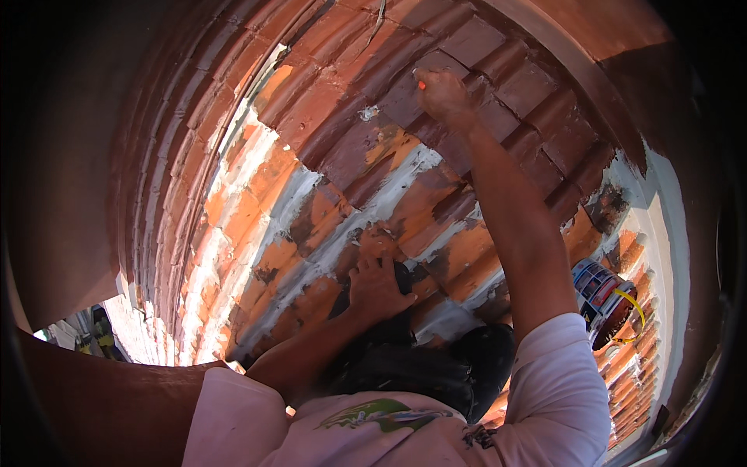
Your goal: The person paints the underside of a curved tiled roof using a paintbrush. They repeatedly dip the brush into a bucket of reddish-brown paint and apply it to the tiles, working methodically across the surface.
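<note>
My right hand [447,95] is stretched out over the dark red-brown painted roof tiles [475,43], its fingers closed around what looks like a paintbrush [422,85]. Only the orange end of the handle shows; the bristles are hidden. Lower down, my left hand [375,289] lies with fingers spread on my dark-clad knee, holding nothing. Around it are bare orange tiles [323,210] with whitish-grey streaks and dark patches. To the right of my right arm, a paint bucket [597,286] with a yellow handle sits tilted on the slope, dark red paint at its opening.
At the left, the tile rows [198,117] curve away under bright sun. A red-brown wall [70,194] borders that side. A pale grey ledge [671,210] edges the roof on the right. A thin cord [379,19] lies on the tiles at the top.
</note>
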The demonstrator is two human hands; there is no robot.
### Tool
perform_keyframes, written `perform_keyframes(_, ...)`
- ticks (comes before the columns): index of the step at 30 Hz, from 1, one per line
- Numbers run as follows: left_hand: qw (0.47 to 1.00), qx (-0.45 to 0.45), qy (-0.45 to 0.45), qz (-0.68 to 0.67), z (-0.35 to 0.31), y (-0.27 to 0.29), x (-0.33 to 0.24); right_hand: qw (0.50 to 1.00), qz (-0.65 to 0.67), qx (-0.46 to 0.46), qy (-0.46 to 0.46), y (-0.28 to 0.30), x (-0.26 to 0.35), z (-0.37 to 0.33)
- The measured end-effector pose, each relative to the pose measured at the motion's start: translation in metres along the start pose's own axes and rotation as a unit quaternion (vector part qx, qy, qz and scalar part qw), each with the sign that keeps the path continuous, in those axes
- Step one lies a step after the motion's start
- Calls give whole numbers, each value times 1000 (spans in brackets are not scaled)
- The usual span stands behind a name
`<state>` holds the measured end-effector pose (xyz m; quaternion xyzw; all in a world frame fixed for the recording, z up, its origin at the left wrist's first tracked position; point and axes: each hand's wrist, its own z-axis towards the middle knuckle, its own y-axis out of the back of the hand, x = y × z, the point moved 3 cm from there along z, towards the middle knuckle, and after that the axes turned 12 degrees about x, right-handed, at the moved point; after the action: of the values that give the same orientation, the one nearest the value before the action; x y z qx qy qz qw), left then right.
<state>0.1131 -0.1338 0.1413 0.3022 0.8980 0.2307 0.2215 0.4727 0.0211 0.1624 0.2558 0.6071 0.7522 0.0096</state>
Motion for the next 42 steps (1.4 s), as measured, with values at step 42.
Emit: perform_keyframes(42, 998, -41, 8, 37, 3, -11, -15, 681, 177, -557, -442, 301, 22, -638)
